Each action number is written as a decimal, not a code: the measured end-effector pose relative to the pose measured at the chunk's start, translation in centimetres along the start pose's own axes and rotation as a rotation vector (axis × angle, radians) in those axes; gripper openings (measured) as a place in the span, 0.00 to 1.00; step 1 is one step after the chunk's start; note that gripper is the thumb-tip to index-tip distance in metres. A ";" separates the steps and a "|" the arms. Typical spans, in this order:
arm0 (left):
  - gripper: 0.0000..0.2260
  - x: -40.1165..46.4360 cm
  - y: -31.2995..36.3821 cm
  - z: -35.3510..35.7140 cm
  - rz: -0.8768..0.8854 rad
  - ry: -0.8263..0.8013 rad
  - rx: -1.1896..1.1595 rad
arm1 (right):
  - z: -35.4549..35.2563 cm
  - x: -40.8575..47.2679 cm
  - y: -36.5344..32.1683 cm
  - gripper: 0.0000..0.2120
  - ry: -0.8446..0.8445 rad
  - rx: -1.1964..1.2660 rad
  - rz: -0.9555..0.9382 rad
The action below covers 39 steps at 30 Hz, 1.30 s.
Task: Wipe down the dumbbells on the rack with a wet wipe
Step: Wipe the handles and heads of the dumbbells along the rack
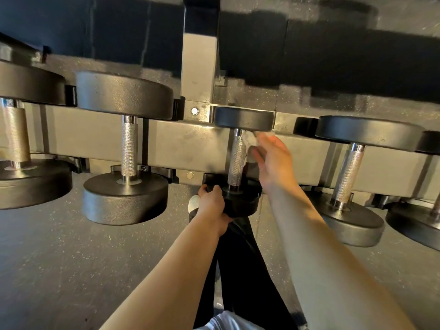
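Note:
A small black dumbbell (237, 158) with a knurled steel handle lies across the grey rack (181, 141) at the centre. My left hand (212, 206) grips the near head of this dumbbell from its left side. My right hand (271, 156) holds a crumpled white wet wipe (248, 140) against the upper right side of the handle, just below the far head. The hand is blurred.
Larger dumbbells sit on the same rack: one (127, 148) left of centre, another (21, 139) at the far left, one (350, 172) to the right and one (426, 206) at the right edge. A rack upright (200, 63) rises behind. Speckled rubber floor (71, 258) lies below, with my black-trousered legs (238, 270).

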State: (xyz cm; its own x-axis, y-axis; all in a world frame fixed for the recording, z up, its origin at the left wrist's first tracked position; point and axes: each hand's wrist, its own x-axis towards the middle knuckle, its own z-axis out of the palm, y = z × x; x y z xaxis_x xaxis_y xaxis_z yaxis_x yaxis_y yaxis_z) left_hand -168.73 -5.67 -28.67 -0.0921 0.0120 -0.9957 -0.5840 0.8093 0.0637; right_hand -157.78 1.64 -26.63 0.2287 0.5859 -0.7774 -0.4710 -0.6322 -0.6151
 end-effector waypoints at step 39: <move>0.21 -0.8 -0.1 0.2 0.005 -0.034 -0.036 | -3.2 -2.7 2.5 0.10 -0.711 -1.555 -0.597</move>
State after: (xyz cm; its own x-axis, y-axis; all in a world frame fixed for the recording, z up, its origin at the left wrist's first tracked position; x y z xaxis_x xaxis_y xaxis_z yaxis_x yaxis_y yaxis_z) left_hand -168.47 -5.67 -27.88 -0.0680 0.0360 -0.9970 -0.6126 0.7873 0.0702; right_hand -156.86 -3.15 -26.51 -0.5144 0.7050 -0.4882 0.7650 0.1200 -0.6328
